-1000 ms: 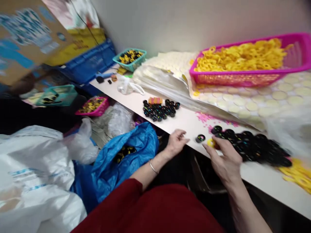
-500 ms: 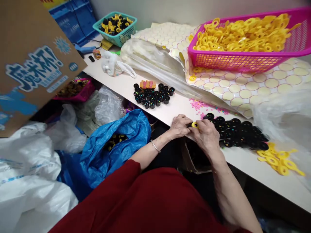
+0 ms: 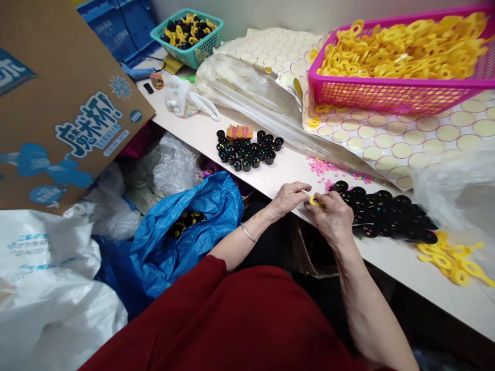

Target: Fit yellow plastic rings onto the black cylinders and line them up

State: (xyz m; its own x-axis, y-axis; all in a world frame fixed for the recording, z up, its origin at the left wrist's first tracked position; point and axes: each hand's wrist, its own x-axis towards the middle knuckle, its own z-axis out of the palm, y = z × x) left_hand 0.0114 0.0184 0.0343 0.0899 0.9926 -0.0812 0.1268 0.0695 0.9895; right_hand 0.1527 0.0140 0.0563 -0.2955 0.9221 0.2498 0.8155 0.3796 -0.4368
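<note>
My right hand (image 3: 333, 216) pinches a yellow ring piece (image 3: 314, 201) at the table's front edge, with something dark just under it. Left of the piece is my left hand (image 3: 288, 200), its thumb and fingers apart with nothing visible between them. Black cups (image 3: 386, 211) stand in a dense group right of my right hand. Pink beads (image 3: 322, 166) are scattered behind my hands. Another group of black cups (image 3: 247, 154), with coloured bits inside, stands farther left beside an orange and pink item (image 3: 240, 132). Loose yellow pieces (image 3: 450, 260) lie at the right.
A pink basket (image 3: 382, 95) of yellow pieces sits at the back right, over sheets with round labels (image 3: 386, 131). A teal basket (image 3: 201, 49) stands at the back left. A cardboard box (image 3: 77, 62) and an open blue bag (image 3: 150, 242) are at the left.
My left hand has come away from the yellow piece and its fingers have opened. My right hand still holds the piece. The whole view has shifted slightly, and the cardboard box appears tilted differently.
</note>
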